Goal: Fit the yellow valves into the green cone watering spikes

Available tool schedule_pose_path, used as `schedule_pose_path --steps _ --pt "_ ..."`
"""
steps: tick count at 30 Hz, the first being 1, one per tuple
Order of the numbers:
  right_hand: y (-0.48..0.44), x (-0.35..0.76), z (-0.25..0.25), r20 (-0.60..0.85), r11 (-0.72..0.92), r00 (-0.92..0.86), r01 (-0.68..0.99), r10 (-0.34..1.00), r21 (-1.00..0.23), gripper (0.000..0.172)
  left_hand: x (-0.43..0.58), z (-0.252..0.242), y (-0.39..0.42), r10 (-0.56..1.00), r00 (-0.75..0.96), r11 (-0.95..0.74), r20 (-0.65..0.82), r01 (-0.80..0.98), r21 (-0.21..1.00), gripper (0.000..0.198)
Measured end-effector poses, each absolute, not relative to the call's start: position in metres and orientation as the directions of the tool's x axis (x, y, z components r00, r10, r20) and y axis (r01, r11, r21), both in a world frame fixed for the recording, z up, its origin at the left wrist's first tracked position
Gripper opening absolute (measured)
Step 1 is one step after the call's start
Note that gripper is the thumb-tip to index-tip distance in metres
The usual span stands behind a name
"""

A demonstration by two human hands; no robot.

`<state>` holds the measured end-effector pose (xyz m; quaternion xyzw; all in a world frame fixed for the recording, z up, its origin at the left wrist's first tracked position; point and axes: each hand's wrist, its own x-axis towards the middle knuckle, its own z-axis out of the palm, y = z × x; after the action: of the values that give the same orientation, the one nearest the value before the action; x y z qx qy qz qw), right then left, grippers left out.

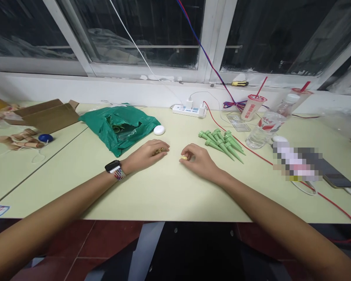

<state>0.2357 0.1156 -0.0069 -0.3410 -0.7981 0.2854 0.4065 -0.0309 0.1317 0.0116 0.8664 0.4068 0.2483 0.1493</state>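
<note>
My left hand (144, 156) rests on the pale green table (152, 195), fingers curled over a small golden-brown object (159, 151). My right hand (198, 161) lies close by, its fingertips on a small yellow piece (183, 157). Just beyond the right hand lie several green plastic tapered spikes (222, 145), points aimed to the lower right. A crumpled green plastic bag (119, 128) sits beyond my left hand, with a white round object (159, 130) at its edge. A smartwatch (112, 166) and a beaded bracelet (119, 174) circle my left wrist.
Behind the spikes stand a white power strip (189, 111), a plastic water bottle (259, 130) and a red-striped drink cup (253, 107). A red cable (251, 150) runs along the table to the right. At the far left sits an open cardboard box (43, 117).
</note>
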Motion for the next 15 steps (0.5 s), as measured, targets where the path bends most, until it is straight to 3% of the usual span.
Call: schedule_pose_path --steps 6,9,12,15 --pt "0.115 0.23 -0.004 0.288 0.345 -0.289 0.171 0.913 -0.923 0.035 -0.031 0.013 0.132 0.747 0.56 -0.664 0.357 0.657 0.357 0.025" --pt "0.115 0.23 -0.003 0.244 0.265 -0.247 0.056 0.938 -0.963 0.039 -0.014 0.022 0.123 0.735 0.535 -0.67 0.416 0.666 0.328 0.025" --pt "0.116 0.23 -0.001 0.242 0.239 -0.251 -0.042 0.937 -0.97 0.038 0.013 0.034 0.114 0.731 0.558 -0.681 0.393 0.639 0.358 0.025" --pt "0.119 0.232 0.0 0.241 0.213 -0.253 -0.135 0.937 -0.968 0.038 0.038 0.04 0.111 0.771 0.529 -0.635 0.354 0.606 0.479 0.031"
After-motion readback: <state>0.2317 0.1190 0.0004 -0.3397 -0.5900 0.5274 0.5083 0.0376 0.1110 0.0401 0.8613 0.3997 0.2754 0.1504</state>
